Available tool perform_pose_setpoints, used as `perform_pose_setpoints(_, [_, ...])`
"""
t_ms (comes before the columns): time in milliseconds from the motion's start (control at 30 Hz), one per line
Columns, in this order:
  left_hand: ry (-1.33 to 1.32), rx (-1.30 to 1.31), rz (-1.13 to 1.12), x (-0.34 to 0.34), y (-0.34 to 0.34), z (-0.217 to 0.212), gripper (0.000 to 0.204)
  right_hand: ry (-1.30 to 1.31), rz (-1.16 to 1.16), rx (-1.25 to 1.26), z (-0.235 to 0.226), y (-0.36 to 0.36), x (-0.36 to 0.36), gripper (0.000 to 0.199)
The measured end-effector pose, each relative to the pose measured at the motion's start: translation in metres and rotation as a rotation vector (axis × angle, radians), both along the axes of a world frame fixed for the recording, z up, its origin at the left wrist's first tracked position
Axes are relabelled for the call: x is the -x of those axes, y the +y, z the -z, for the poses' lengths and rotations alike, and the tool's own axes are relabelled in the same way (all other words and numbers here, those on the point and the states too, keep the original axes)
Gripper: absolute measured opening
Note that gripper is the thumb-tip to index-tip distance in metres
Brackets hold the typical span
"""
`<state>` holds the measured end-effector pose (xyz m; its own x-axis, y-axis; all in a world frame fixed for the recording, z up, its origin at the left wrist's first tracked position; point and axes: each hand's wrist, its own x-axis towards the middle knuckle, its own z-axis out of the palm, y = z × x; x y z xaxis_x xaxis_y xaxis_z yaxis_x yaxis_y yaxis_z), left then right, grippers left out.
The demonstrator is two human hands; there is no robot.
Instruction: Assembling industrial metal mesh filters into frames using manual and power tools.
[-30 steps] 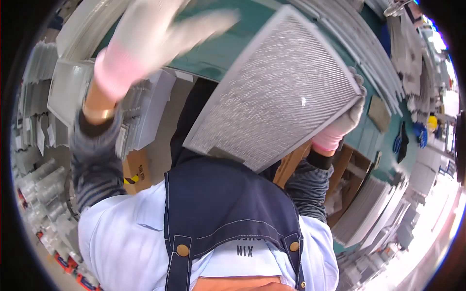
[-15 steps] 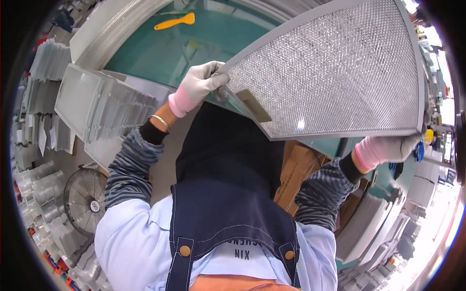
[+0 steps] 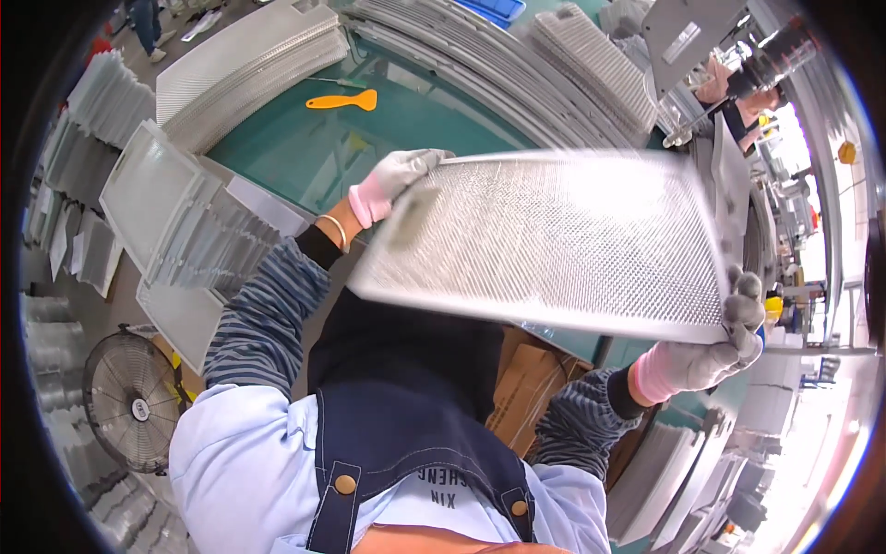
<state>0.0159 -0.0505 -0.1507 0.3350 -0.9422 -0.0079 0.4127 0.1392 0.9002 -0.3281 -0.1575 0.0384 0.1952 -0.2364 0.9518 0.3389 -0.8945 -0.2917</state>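
Observation:
Between my two gloved hands hangs a framed metal mesh panel (image 3: 563, 245), silvery and a little blurred, held above the near edge of the green-topped table (image 3: 277, 157). My left hand (image 3: 399, 180) is closed on its far left corner. At the near right corner my right hand (image 3: 706, 355) grips the frame, fingers bent round the edge. A dull rectangular patch (image 3: 413, 219) shows on the mesh close to my left hand. On the tabletop, beyond my left hand, lies a yellow scraper (image 3: 341, 100).
Stacked mesh sheets (image 3: 249, 69) stand at the far left of the table, with a long row of panels (image 3: 498, 69) along its back. Upright panels (image 3: 208, 226) lean at the left. A black fan (image 3: 134, 402) stands lower left; a cardboard box (image 3: 528, 388) is below the table.
The panel has come down and toward me, tipping flatter, with both hands still on it. My right hand has moved lower and left. More of the table's back has come into view.

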Motion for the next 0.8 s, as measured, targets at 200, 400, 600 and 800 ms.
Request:
perform_pose_setpoints(200, [0.405, -0.307, -0.053, -0.050, -0.014, -0.036, 0.026, -0.259, 0.099, -0.497, 0.024, 0.009, -0.004, 0.024])
perform_pose_setpoints(400, [-1.305, 0.385, -0.812, 0.010, -0.032, -0.129, 0.035, -0.259, 0.394, -0.682, 0.109, 0.018, -0.052, 0.019])
perform_pose_setpoints(600, [-1.808, 0.524, -0.313, 0.152, -0.053, -0.107, 0.060, -0.062, 0.310, -0.709, 0.090, 0.034, -0.050, 0.011])
perform_pose_setpoints(800, [-1.498, 0.603, -0.495, 0.121, -0.055, -0.164, 0.072, 0.387, 0.197, -0.725, 0.078, -0.002, 0.001, 0.026])
